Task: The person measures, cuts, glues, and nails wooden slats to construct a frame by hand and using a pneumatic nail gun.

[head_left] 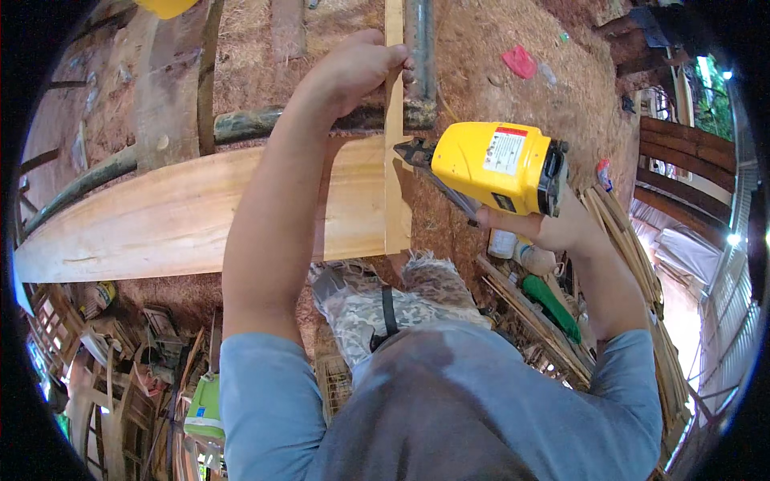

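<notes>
My right hand point(557, 224) is wrapped round the handle of a yellow nail gun point(481, 164) with black ends. The gun lies sideways, its black nose at the edge of a narrow wooden strip point(394, 188); whether it touches cannot be made out. That strip runs away from me across the end of a wide pale board point(184, 212). Farther along, my left hand point(361, 68) grips the strip, thumb pressed on top and fingers curled at its side. A dark metal pipe point(420, 56) runs beside the strip there.
Under the board is a dark pipe frame point(249, 124). Wood strips point(553, 337) and a green object point(551, 309) lie at my right. A green container point(206, 409) stands at the lower left. A pink scrap point(520, 62) is on the dirt floor. Another person's legs point(634, 28) show far right.
</notes>
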Available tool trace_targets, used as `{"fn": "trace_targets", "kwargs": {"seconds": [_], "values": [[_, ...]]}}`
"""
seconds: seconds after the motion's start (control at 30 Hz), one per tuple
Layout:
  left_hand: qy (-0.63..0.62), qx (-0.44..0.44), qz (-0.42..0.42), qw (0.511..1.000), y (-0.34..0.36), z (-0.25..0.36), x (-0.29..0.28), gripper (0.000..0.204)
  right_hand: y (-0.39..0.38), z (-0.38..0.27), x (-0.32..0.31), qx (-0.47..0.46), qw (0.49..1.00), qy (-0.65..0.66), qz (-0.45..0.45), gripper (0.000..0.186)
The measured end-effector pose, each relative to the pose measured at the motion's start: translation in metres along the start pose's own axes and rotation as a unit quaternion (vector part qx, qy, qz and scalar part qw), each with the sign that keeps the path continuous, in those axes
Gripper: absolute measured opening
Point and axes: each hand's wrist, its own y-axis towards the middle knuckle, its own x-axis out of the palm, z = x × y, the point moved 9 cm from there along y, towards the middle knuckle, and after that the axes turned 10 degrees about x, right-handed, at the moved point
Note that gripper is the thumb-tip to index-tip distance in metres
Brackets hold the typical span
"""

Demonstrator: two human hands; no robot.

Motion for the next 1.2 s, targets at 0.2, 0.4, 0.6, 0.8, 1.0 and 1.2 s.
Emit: {"fn": "trace_targets", "kwargs": {"seconds": [0.2, 0.4, 0.6, 0.8, 1.0, 1.2], "values": [[0.036, 0.027, 0.01, 0.999, 0.0, 0.003, -0.007, 0.021, 0.017, -0.017, -0.006, 0.023, 0.998, 0.044, -0.035, 0.055], [-0.011, 0.03, -0.003, 0.999, 0.0, -0.001, -0.01, 0.023, 0.03, -0.01, -0.009, 0.162, 0.983, 0.039, -0.076, 0.045], [0.059, 0.043, 0.017, 0.997, -0.007, 0.011, -0.011, 0.024, 0.045, -0.028, -0.013, 0.16, 0.983, -0.01, -0.093, 0.038], [0.05, 0.041, 0.001, 0.998, -0.006, 0.007, -0.015, 0.024, 0.051, -0.047, -0.015, 0.139, 0.985, -0.021, -0.096, 0.036], [0.029, 0.036, 0.015, 0.999, -0.004, 0.006, -0.013, 0.023, 0.054, -0.049, -0.019, 0.125, 0.984, -0.064, -0.112, 0.035], [0.026, 0.042, 0.005, 0.999, 0.002, -0.005, -0.016, 0.025, 0.061, -0.063, -0.016, 0.096, 0.974, -0.174, -0.108, 0.039]]}}
